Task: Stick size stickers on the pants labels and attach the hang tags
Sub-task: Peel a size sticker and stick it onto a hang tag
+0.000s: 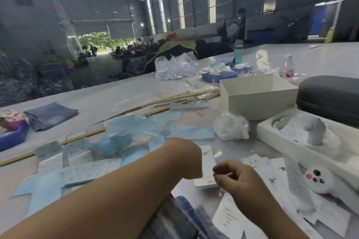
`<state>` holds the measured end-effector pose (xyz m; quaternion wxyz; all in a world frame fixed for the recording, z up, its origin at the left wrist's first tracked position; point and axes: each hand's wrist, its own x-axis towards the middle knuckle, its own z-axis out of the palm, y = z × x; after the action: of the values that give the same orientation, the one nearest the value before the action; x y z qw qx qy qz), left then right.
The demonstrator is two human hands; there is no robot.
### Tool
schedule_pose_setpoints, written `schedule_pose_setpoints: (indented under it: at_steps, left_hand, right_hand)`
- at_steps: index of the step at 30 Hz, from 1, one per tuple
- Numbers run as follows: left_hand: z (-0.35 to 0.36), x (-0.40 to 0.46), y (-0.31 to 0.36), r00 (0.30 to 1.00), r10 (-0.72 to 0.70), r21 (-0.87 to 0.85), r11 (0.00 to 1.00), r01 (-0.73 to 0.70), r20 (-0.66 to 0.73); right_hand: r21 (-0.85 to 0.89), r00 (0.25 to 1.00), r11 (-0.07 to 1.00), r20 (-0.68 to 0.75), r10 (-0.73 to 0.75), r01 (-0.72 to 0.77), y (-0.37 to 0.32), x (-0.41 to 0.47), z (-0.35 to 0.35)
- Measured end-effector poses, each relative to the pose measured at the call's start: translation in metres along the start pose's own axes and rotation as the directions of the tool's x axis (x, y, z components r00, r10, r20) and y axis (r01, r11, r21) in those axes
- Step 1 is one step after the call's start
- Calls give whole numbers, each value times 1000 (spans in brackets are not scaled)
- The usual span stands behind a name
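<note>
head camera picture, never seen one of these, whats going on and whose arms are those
No machine here: a person wears one camera on the head, looking forward and down, so the arms are their own. The left hand is turned away, so its grip is hidden. The right hand has curled fingers; motion blur hides whether it pinches anything. On the table lie blue backing sheets, sticker sheets, white hang tags, an open white box and folded jeans. Dark pants lie nearest the person.
</note>
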<state>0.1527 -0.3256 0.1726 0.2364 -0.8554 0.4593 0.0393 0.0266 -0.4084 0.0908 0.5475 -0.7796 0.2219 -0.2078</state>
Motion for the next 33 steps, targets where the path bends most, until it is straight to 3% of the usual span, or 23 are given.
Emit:
schedule_pose_setpoints:
  at_steps: [6,12,16,20,23,33]
  left_hand:
    - [1,64,33,993,83,-61,994,-89,-87]
    - [51,91,42,988,132,-170,975,-145,-85]
    - [65,100,45,987,145,-254,954,-159,-72]
    - [70,105,54,947,240,-263,919,-292,-213]
    - [74,104,60,924,308,-235,903,-358,-225]
    - [83,103,63,895,380,20,922,-387,-233]
  right_hand:
    - [-301,977,950,-211,14,-78,48,50,-36]
    - [-529,988,838,-7,154,-134,96,70,-16]
    - [-598,996,802,61,64,-14,106,74,-4]
    - [-707,999,706,49,-5,39,112,75,-6]
    - [-745,999,667,49,11,29,111,72,-2]
    - [-736,998,675,61,-23,60,111,73,1]
